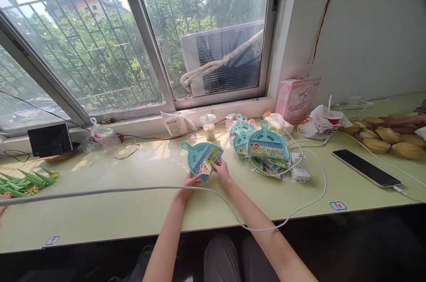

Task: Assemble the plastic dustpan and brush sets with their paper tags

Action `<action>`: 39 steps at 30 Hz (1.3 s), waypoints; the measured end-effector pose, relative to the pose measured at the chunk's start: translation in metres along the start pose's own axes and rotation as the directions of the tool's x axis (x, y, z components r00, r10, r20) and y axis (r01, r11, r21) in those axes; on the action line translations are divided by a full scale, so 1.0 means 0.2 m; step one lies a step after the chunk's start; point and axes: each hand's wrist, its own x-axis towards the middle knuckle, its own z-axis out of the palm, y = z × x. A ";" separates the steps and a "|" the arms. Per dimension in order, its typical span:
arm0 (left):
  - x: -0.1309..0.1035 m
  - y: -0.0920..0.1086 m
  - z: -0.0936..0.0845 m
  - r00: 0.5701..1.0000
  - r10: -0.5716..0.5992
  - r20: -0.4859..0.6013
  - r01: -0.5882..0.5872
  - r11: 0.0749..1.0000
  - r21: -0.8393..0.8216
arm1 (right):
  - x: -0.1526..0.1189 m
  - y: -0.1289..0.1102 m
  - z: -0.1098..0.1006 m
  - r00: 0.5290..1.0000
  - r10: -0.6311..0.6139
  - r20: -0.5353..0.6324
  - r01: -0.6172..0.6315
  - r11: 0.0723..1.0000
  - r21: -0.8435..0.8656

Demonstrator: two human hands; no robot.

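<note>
A small teal dustpan and brush set [197,156] with a yellow printed label is held low over the table, tilted, its looped handle pointing to the upper left. My left hand [190,182] grips its lower left edge. My right hand [221,171] closes on its right side beside the label, thumb on the front. Just to the right lies a pile of similar teal dustpan sets [268,143], several of them in clear plastic wrapping.
A white cable [213,191] crosses in front of my forearms. On the right are a phone [366,167], a white power strip [301,171], a pink box [297,99] and brown rounded objects [408,146]. Leftward stand a dark tablet [49,140] and green pointed pieces [25,182]. Behind, a cup [209,127].
</note>
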 end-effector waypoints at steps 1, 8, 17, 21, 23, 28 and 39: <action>0.00 0.00 0.00 0.999 -0.006 0.033 0.005 1.000 0.014 | 0.00 0.00 0.00 1.000 -0.009 -0.018 0.009 1.000 0.005; 0.06 -0.02 0.02 0.987 0.026 -0.160 -0.021 0.999 0.039 | -0.01 0.01 0.03 0.999 -0.021 -0.030 0.021 1.000 -0.004; 0.08 -0.02 0.02 0.940 0.135 -0.313 -0.101 0.987 0.124 | -0.03 0.01 0.04 0.999 0.010 -0.047 -0.007 0.997 0.072; 0.06 0.00 0.05 0.956 0.197 -0.220 -0.159 0.971 0.179 | 0.00 -0.01 0.02 0.979 0.159 -0.129 -0.140 0.979 0.147; 0.05 0.01 0.06 0.962 0.212 -0.170 -0.181 0.966 0.183 | 0.01 -0.02 0.02 0.959 0.215 -0.183 -0.180 0.965 0.188; 0.03 0.02 0.10 0.958 0.258 -0.127 -0.240 0.961 0.137 | 0.03 -0.03 0.01 0.956 0.199 -0.215 -0.156 0.967 0.200; 0.02 0.02 0.13 0.956 0.266 -0.123 -0.248 0.958 0.145 | 0.02 0.02 0.00 0.956 0.105 -0.275 -0.085 0.993 0.082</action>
